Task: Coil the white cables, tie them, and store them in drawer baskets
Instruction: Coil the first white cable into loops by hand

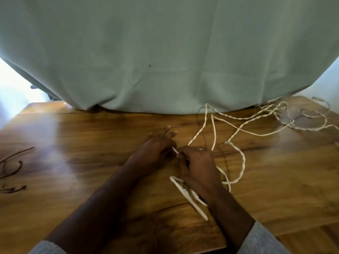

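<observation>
Grey sleeves (pixel 264 239) and two bare forearms reach over a wooden worktop (pixel 91 143).
A green curtain (pixel 165 52) hangs behind; white cable (pixel 244 160) sprawls right; the right hand (pixel 197 162) pinches a strand, and the left hand (pixel 156 147), fingers straight, presses beside it.

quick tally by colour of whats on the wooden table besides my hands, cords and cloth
White: 1 tangle of white twisted cable; separate cables cannot be told apart
Dark brown: 2 clusters of thin dark brown cords, upper and lower
Pale green: 1 hanging pale green cloth
Total: 4
</observation>
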The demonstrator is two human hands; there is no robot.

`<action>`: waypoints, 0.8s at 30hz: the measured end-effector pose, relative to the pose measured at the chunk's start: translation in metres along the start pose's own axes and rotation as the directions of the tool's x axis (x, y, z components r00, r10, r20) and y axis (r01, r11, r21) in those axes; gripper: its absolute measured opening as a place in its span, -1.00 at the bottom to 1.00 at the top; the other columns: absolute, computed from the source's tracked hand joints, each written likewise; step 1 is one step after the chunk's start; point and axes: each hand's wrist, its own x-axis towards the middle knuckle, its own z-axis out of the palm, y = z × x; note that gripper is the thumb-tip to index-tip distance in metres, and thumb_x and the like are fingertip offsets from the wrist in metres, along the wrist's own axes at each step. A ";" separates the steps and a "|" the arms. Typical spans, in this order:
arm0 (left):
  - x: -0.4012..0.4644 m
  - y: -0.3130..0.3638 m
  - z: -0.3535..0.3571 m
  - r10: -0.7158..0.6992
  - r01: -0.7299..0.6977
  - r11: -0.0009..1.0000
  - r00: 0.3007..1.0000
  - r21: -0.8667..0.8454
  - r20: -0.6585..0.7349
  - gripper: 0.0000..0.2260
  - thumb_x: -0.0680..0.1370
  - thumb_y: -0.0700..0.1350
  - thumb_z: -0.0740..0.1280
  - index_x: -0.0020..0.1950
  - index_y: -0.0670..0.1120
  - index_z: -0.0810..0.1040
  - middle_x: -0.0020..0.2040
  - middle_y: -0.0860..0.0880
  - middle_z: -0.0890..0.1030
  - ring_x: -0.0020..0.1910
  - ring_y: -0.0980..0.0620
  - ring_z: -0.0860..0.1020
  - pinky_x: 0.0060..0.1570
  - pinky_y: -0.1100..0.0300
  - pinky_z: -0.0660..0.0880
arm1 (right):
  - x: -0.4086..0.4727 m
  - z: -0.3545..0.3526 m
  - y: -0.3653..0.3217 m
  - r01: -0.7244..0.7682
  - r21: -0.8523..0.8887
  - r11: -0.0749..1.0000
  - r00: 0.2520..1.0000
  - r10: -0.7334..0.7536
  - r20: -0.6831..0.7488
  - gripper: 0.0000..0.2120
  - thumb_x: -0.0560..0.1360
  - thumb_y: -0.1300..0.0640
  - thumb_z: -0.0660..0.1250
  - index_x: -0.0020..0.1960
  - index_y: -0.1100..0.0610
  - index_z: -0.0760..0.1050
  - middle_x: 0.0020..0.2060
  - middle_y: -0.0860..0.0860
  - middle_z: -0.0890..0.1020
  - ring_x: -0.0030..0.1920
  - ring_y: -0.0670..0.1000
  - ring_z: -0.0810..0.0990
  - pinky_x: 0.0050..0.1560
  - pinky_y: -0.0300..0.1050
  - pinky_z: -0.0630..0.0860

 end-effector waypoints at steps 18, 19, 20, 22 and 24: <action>0.026 0.026 -0.073 0.035 0.133 -0.127 0.991 -0.983 0.129 -0.46 0.66 0.14 0.03 0.13 -0.23 0.63 -0.56 0.03 0.18 -0.60 0.14 0.22 -0.51 0.24 0.15 | 0.153 -0.005 -0.011 0.269 0.304 0.914 0.941 -0.181 -0.286 -0.86 0.64 0.20 0.26 -0.05 0.12 0.57 -0.18 0.00 0.63 -0.17 -0.06 0.58 -0.12 -0.11 0.50; 0.028 0.026 -0.072 0.041 0.145 -0.131 0.989 -0.981 0.141 -0.48 0.66 0.13 0.03 0.26 -0.20 0.61 -0.59 0.05 0.21 -0.62 0.16 0.22 -0.53 0.25 0.13 | 0.149 0.005 -0.007 0.237 0.337 0.911 0.956 -0.157 -0.250 -0.86 0.65 0.22 0.25 -0.05 0.08 0.54 -0.18 -0.01 0.62 -0.16 -0.06 0.59 -0.12 -0.11 0.49; 0.029 0.026 -0.069 0.047 0.143 -0.146 0.989 -0.979 0.138 -0.50 0.66 0.12 0.05 0.36 -0.16 0.55 -0.59 0.06 0.25 -0.63 0.17 0.23 -0.54 0.25 0.14 | 0.144 0.011 -0.003 0.231 0.368 0.901 0.964 -0.162 -0.210 -0.86 0.65 0.22 0.23 -0.02 0.05 0.52 -0.16 -0.03 0.62 -0.15 -0.07 0.60 -0.12 -0.12 0.49; 0.033 0.020 -0.067 0.037 0.085 -0.196 0.996 -0.977 0.080 -0.52 0.66 0.09 0.08 0.44 -0.16 0.47 -0.56 0.04 0.38 -0.62 0.16 0.31 -0.55 0.26 0.25 | 0.141 0.015 0.003 0.238 0.392 0.888 0.971 -0.217 -0.099 -0.83 0.69 0.12 0.14 0.10 0.03 0.52 -0.11 -0.06 0.65 -0.10 -0.09 0.64 -0.12 -0.14 0.53; 0.034 0.012 -0.070 0.006 0.007 -0.269 1.000 -0.963 0.005 -0.53 0.65 0.05 0.11 0.46 -0.18 0.44 -0.35 -0.06 0.63 -0.49 0.08 0.55 -0.44 0.21 0.49 | 0.141 0.016 0.008 0.253 0.317 0.914 0.966 -0.259 -0.023 -0.76 0.70 -0.02 0.08 0.23 -0.01 0.47 -0.10 -0.08 0.66 -0.13 -0.09 0.65 -0.16 -0.09 0.56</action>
